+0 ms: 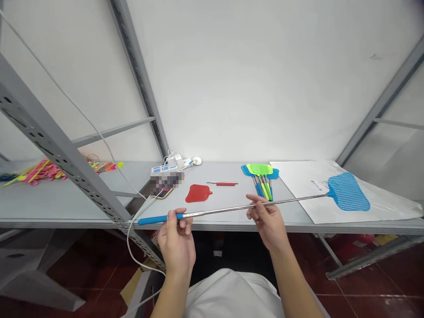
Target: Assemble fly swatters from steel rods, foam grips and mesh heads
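A blue fly swatter [349, 192] with its telescopic metal rod drawn out long spans the front of the shelf. My left hand [177, 247] is closed round the blue grip where it meets the rod. Farther along, my right hand [268, 221] pinches the thin rod between thumb and fingers. The swatter's head is at the right, over a white plastic bag. Behind the rod lie a loose red swatter head [198, 193] and a red-gripped metal rod [223, 183]. Several green and blue fly swatters [263, 179] lie bunched beyond my right hand.
A power strip [168, 167] with plugs and a phone [164, 193] with a cable lie at the left. The white plastic bag [304, 176] covers the right side. Metal uprights [142, 79] frame the shelf; a white cable [129, 243] hangs at its front edge. Colourful pieces [46, 172] lie far left.
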{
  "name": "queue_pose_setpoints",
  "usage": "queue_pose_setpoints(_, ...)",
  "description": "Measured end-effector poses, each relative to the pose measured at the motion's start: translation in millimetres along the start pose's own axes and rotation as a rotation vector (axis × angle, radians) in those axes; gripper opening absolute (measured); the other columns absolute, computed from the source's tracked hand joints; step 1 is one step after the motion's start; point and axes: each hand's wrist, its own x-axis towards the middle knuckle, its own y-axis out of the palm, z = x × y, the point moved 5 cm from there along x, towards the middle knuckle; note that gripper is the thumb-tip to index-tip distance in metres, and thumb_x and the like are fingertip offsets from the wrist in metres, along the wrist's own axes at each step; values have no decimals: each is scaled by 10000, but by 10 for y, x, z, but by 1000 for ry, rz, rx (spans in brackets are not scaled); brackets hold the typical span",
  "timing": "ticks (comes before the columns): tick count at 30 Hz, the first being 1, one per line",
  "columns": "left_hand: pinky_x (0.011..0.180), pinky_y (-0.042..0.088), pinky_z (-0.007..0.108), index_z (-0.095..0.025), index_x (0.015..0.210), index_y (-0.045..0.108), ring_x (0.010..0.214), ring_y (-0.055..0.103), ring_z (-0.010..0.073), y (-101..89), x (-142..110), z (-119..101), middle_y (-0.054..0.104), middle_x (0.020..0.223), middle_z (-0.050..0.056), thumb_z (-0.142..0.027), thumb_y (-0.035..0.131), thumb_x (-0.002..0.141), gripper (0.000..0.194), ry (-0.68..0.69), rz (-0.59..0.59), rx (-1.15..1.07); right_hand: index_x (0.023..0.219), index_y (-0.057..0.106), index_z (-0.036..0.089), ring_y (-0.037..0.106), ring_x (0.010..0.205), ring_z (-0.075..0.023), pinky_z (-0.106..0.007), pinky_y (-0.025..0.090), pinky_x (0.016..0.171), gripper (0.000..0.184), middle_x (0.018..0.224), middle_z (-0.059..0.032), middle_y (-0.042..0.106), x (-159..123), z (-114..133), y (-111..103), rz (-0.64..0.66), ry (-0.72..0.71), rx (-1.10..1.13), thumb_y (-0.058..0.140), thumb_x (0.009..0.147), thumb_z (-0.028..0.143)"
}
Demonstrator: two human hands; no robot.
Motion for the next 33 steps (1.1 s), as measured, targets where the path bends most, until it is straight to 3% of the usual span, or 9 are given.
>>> queue_pose_setpoints(5,584,442,205,-171,793,598,450,318,60,-132,240,-273,388,555,-91,-282,639,874,144,-9,-81,-89,823,671,214,291,489,-75,-220,407,571,271,517,94,327,61,421,-368,-204,-176,91,661,891,476)
queue_pose_setpoints(8,516,390,193,-188,733,521,446,310,71,-201,369,-416,356,540,-90,-305,595,886,206,24,-116,-121,780,638,206,279,500,-83,-203,387,541,275,519,89,328,68,528,-457,-283,-244,101,675,885,457)
queue_pose_setpoints(12,481,356,190,-199,682,449,424,297,63,-188,283,-301,360,539,-93,-363,569,900,298,47,-164,-119,777,643,216,337,520,-90,-227,408,551,287,550,79,352,18,304,-243,-261,-193,93,718,834,488)
queue_pose_setpoints(17,527,399,200,-157,724,589,428,336,54,-19,-61,176,426,521,-74,-337,633,898,254,-117,-86,-58,862,728,195,441,605,-117,-282,435,619,300,609,39,413,-113,-150,183,-117,-15,34,708,843,493)
queue_pose_setpoints(20,591,448,219,-159,738,620,432,351,61,-6,-78,215,396,480,-83,-371,656,888,262,-154,-65,-55,931,731,190,407,597,-111,-282,425,620,305,621,50,376,-120,-211,234,-66,44,14,716,843,482)
queue_pose_setpoints(26,618,465,222,-184,740,593,414,326,60,-93,133,28,382,468,-97,-423,642,886,284,-161,-90,-77,693,588,214,370,535,-101,-316,472,654,401,577,76,365,-12,15,2,-143,-45,65,704,807,580)
queue_pose_setpoints(29,605,461,218,-181,728,601,413,332,60,-105,195,-16,382,457,-93,-406,658,870,271,-176,-59,-62,830,646,218,527,643,-119,-293,490,686,259,667,50,545,4,178,-176,-291,-131,14,790,771,426)
queue_pose_setpoints(31,601,467,236,-170,721,624,414,350,70,-112,241,-55,369,434,-88,-389,658,863,263,-201,-18,-42,960,678,215,602,765,-138,-274,496,684,285,862,3,662,-7,278,-268,-382,-178,-26,804,759,373)
queue_pose_setpoints(33,594,476,262,-161,716,647,409,364,86,-135,302,-123,333,401,-85,-412,626,873,296,-211,10,-24,1005,690,205,621,794,-142,-257,495,651,314,980,-28,690,-19,348,-322,-427,-203,-42,796,764,376)
